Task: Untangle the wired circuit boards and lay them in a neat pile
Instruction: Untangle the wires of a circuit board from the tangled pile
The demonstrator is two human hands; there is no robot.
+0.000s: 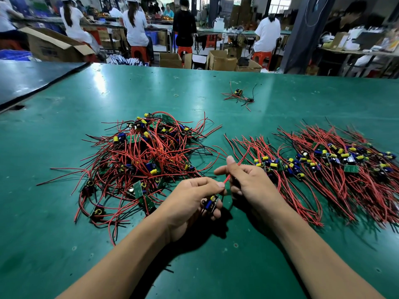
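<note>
Red lead wire (243, 157) trailing from the held circuit board (210, 203) is thin and limp, likely to snag. The board itself appears light and rigid, with upright capacitors that could snap, so grip it by its edges and draw each lead through the fingertips rather than tugging. The left hand (192, 199) curls round the board just above the green mat (64, 212), between the tangled heap (146, 156) and the combed pile (323, 167); the right hand (246, 180) pinches the lead between thumb and fingers.

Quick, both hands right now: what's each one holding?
Left hand: closed around a circuit board.
Right hand: closed, pinching a red wire.
</note>
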